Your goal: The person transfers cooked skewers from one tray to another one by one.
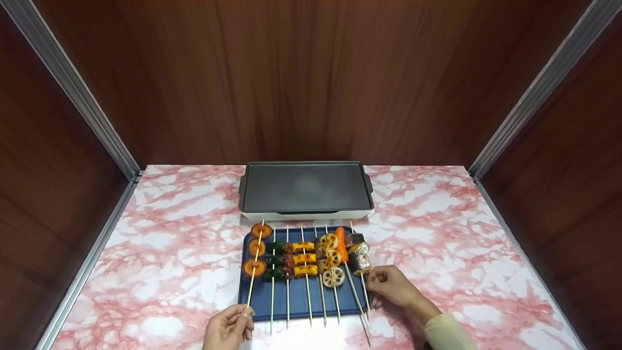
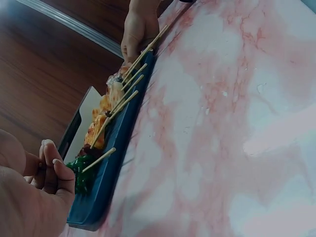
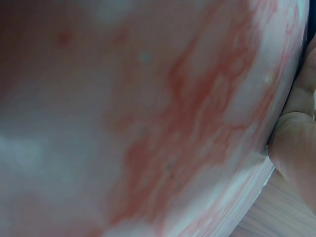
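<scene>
My left hand (image 1: 228, 326) pinches the lower end of a skewer of orange round slices (image 1: 256, 248), which slants over the left side of a blue tray (image 1: 291, 296). At the tray's right edge is my right hand (image 1: 392, 287), its fingers bent beside a skewer of silvery-skinned fish pieces (image 1: 360, 255); I cannot tell whether they grip it. Between the hands lie skewers of green pieces (image 1: 273, 261), dark red pieces (image 1: 288, 261), yellow pieces (image 1: 304, 258) and lotus root slices (image 1: 333, 277). An orange carrot-like piece (image 1: 341, 245) sits on another stick. Stick ends overhang the near rim.
Directly behind the tray stands a flat black griddle (image 1: 306, 187) on a white base. The table (image 1: 160, 272) has a pink and white marbled top. Brown wood-grain panels (image 1: 301, 82) with metal corner rails enclose the back and both sides.
</scene>
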Motion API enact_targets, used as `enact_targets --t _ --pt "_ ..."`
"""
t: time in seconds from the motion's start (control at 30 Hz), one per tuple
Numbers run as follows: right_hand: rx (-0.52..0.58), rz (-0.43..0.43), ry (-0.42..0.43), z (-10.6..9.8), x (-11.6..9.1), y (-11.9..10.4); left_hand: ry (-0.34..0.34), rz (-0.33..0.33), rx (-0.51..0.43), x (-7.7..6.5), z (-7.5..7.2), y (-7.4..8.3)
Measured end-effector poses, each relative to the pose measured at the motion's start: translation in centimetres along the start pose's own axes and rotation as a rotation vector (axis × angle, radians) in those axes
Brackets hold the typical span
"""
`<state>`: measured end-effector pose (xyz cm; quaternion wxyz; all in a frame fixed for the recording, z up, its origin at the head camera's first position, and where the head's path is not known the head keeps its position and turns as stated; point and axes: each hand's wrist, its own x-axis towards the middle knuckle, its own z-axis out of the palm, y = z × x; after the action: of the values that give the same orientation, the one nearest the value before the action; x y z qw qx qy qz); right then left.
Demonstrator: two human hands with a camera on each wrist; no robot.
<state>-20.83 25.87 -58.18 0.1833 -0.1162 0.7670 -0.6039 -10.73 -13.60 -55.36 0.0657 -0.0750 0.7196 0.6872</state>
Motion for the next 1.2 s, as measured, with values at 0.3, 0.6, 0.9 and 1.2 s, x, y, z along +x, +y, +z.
enact_targets --t 0.3,0.6,0.9,1.2 --pt "-0.014 -0.038 0.004 0.1 0.0 0.1 -0.01 -0.042 0.031 0.9 -0.4 -1.5" --pt "-0.012 -0.02 0.017 0.0 0.1 0.0 -0.125 -0.102 0.178 1.4 -1.6 -1.3" --pt "-0.004 -0.034 0.021 0.1 0.1 0.3 -0.135 0.018 0.383 1.8 -2.5 -0.6" --pt "0.006 0.006 0.011 0.1 0.3 0.0 -0.157 0.201 0.532 3.0 -3.3 1.0"
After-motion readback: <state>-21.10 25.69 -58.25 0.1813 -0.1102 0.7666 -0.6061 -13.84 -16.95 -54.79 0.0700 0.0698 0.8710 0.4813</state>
